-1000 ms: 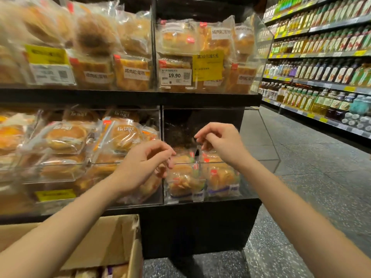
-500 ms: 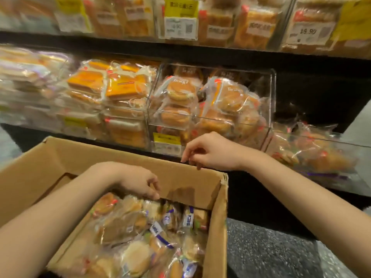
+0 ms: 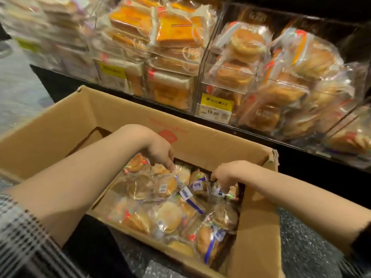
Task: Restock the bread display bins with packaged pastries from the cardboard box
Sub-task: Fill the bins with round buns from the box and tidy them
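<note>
Inside the box (image 3: 140, 115), below the bins (image 3: 202, 63), both hands reach the far pastries (image 3: 170, 215), left hand (image 3: 160, 151) fingers pinching one wrapper, right hand (image 3: 224, 173) grip unclear, presumably to lift stock.

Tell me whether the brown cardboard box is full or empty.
Partly full: the brown cardboard box holds clear-wrapped packaged pastries below bare upper walls.
</note>
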`<state>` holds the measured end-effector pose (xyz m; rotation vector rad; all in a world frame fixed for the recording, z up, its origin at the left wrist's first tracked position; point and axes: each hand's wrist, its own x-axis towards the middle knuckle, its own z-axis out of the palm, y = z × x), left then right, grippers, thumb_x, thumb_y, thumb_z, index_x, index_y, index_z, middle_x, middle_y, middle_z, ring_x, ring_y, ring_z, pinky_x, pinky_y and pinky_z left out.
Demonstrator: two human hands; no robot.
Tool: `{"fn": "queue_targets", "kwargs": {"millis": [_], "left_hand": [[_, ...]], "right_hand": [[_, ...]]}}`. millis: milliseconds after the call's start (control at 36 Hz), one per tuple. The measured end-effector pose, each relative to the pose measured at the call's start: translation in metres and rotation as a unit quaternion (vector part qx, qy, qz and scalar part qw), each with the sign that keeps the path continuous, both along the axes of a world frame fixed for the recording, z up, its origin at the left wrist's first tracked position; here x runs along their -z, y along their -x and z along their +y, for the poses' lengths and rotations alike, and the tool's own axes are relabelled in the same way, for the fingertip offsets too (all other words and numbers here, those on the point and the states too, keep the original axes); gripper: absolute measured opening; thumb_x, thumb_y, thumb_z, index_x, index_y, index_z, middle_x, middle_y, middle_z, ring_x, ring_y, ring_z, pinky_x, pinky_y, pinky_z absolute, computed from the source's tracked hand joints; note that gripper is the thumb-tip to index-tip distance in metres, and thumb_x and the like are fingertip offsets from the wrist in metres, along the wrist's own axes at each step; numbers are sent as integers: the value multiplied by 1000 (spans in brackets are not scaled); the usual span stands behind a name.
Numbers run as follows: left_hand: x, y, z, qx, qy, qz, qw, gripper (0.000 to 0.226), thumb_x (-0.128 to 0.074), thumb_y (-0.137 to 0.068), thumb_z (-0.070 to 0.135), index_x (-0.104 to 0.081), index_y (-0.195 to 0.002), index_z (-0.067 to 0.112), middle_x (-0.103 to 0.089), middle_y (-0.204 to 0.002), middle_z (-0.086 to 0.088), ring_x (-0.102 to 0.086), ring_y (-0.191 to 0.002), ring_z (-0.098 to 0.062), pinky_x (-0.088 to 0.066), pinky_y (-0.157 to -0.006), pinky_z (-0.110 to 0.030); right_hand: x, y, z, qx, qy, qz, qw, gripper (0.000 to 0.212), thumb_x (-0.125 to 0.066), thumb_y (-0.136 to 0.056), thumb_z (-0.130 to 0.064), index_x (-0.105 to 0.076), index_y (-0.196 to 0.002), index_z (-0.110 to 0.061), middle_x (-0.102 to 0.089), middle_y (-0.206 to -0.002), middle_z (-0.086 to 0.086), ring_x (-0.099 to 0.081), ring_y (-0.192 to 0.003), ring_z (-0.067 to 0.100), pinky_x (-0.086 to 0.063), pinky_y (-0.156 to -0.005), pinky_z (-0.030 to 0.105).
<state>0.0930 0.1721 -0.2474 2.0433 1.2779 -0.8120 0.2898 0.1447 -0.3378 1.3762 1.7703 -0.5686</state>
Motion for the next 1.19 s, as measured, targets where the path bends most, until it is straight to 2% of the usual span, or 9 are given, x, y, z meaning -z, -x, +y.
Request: {"fn": "queue_targets", "kwargs": {"millis": [111, 306, 528, 667, 778, 889, 972, 1083, 1194], "left_hand": [[2, 1, 2, 21, 0, 22, 1000, 54, -48, -97, 41, -38, -144, 15, -47, -140, -6, -55, -116, -23, -40, -101, -34], [7, -1, 4, 37, 1, 40, 999, 55, -47, -98, 41, -36, -147, 16, -46, -142, -6, -53, -122, -23, -38, -105, -38], [8, -10, 3, 45, 26, 20, 998, 56, -46, -98, 43, -35, -147, 18, -47, -141, -4, -52, -122, -22, -38, -104, -37], [11, -15, 1, 19, 32, -42, 998, 80, -51, -89, 58, -20, -152, 18, -41, -145, -5, -56, -114, -20, -42, -104, -38], [18, -18, 3, -69, 44, -128, 988, 113, -63, -79, 59, 17, -150, 26, -33, -152, -12, -53, -121, -27, -49, -96, -39], [17, -20, 3, -114, 22, -187, 975, 128, -80, -69, 44, 18, -150, 27, -14, -159, -7, -42, -132, -29, -56, -85, -37], [13, -22, 3, -114, -19, -191, 975, 130, -86, -64, 35, 8, -152, 24, -19, -158, -7, -43, -131, -28, -58, -75, -33], [12, -23, 4, -74, -57, -150, 984, 131, -89, -61, 26, 3, -153, 22, -28, -155, -6, -42, -132, -27, -49, -99, -41], [14, -22, 6, -63, -44, -113, 991, 130, -90, -60, 20, 0, -153, 23, -31, -153, -7, -42, -132, -30, -48, -100, -45]], "right_hand": [[25, 0, -3, -97, -23, -70, 993, 34, -54, -94, -9, -56, -129, -10, -59, -112, 7, -57, -91, 22, -48, -74, 30], [48, 4, -9, -203, -105, -94, 969, 26, -46, -98, -5, -63, -117, -8, -64, -116, 6, -62, -105, 23, -47, -73, 28], [24, -10, 8, 23, -44, 145, 988, 33, -77, -78, -34, -68, -103, -14, -71, -96, 8, -63, -79, 20, -44, -60, 22], [2, -11, -2, 250, -30, 454, 854, 22, -73, -81, -34, -73, -70, -14, -65, -57, 8, -58, -54, 16, -48, -71, 13], [-19, 1, -13, 322, -100, 547, 766, 36, -68, -75, -42, -68, -62, -8, -49, -39, 3, -44, -33, 8, -46, -56, 14], [-33, 6, -18, 363, -120, 592, 710, 44, -67, -79, -41, -67, -65, 0, -46, -39, 2, -41, -32, 11, -44, -48, 18], [-35, 4, -18, 361, -119, 577, 723, 56, -58, -85, -47, -66, -75, 7, -48, -41, 0, -43, -36, 10, -46, -56, 23], [-23, -8, -13, 448, -43, 501, 739, 39, -38, -102, -38, -61, -108, -6, -57, -51, 1, -53, -42, 10, -40, -44, 19], [-14, -18, -16, 458, 0, 394, 797, 30, -41, -102, -15, -51, -127, 0, -64, -84, 12, -61, -68, 17, -50, -58, 23]]}}
